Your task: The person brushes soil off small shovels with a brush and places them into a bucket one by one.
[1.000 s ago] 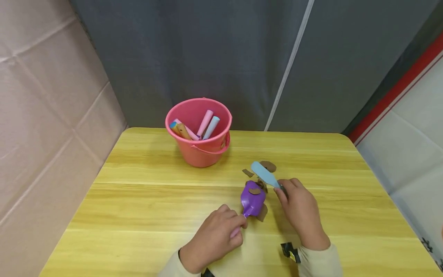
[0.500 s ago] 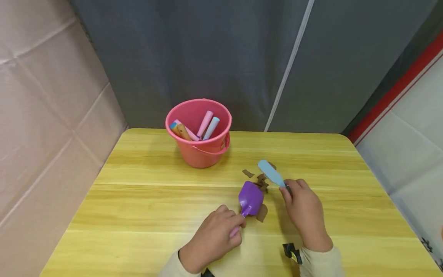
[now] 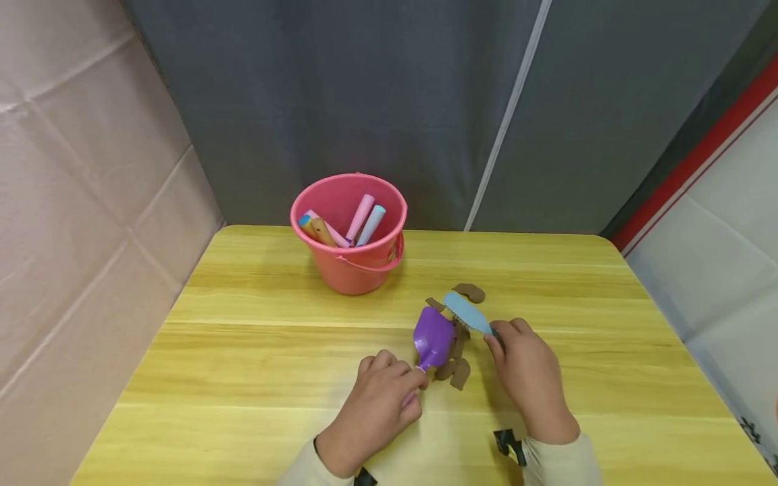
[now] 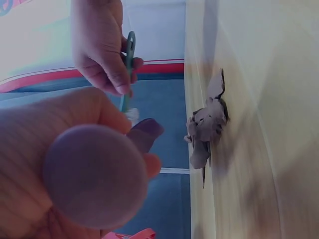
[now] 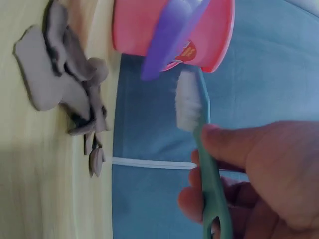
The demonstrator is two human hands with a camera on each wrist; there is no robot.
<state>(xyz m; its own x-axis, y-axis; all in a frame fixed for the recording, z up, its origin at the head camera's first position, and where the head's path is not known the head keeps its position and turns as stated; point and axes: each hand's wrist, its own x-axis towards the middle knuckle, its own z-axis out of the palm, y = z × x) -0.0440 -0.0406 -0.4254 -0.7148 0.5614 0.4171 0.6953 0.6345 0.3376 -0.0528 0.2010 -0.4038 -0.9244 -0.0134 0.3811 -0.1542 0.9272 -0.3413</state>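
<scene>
My left hand (image 3: 373,408) grips the pink handle of a small purple toy shovel (image 3: 433,334); its rounded handle end fills much of the left wrist view. My right hand (image 3: 529,378) holds a light blue-green brush (image 3: 467,312), whose white bristles (image 5: 188,102) show in the right wrist view. Flat brown scraps (image 3: 460,374) lie in a loose heap on the table. Both wrist views show shovel and brush raised above the tabletop, with the brush head near the shovel blade. The scraps' material is unclear.
Behind the hands stands a pink bucket (image 3: 358,273) with its handle hanging at the side. Inside are several pink, light blue and wooden handles (image 3: 360,214). A grey curtain (image 3: 365,88) borders the back of the wooden table (image 3: 243,378).
The brown scrap seen on the shovel a second ago is off it. The shovel has shifted left and slightly forward. The brush moved right, then back left toward the shovel.
</scene>
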